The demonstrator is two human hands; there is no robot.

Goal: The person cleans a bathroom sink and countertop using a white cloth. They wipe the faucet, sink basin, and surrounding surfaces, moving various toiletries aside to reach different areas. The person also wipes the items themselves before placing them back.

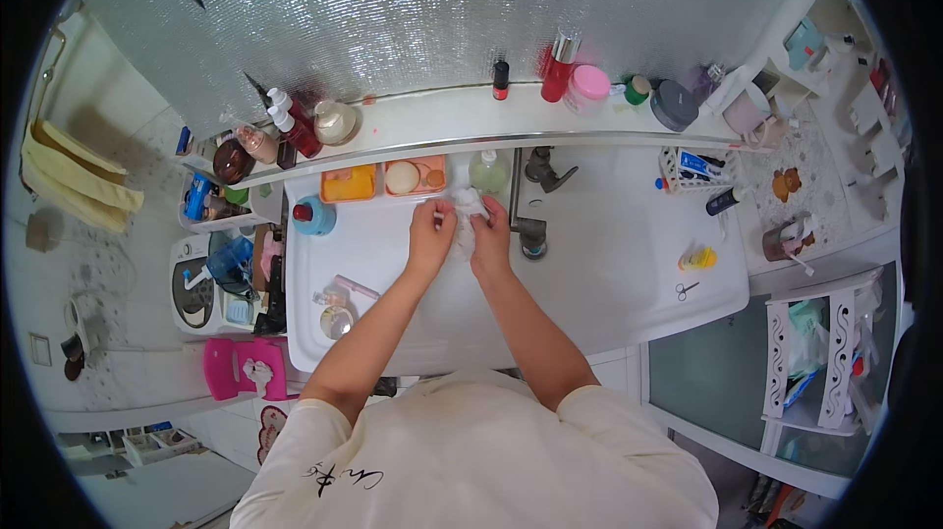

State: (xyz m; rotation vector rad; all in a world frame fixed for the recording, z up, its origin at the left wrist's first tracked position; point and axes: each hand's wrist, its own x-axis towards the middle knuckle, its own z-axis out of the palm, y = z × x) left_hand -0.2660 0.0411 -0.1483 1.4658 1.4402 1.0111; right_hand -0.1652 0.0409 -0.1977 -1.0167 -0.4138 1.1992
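My right hand (491, 233) holds a crumpled white tissue or cloth (467, 208) between thumb and fingers, over the white washbasin (619, 234). Close on its left is my left hand (432, 234), fingers curled inward at the tissue's edge; whether it grips anything is too small to tell. Just beyond the tissue stands a clear pump bottle (488, 172) of pale green liquid. The dark faucet (529, 227) is right of my right hand. Two orange soap dishes lie beyond my left hand, one with a yellow bar (349, 183), the other with a round cream-coloured bar (402, 177).
A blue bottle (314, 216) with a red cap stands at the basin's left. Nearer are a clear cup (337, 322) and a pink tube (356, 286). Small scissors (686, 291) and a yellow bottle (697, 258) lie right. A shelf (435, 116) with cosmetics runs along the back.
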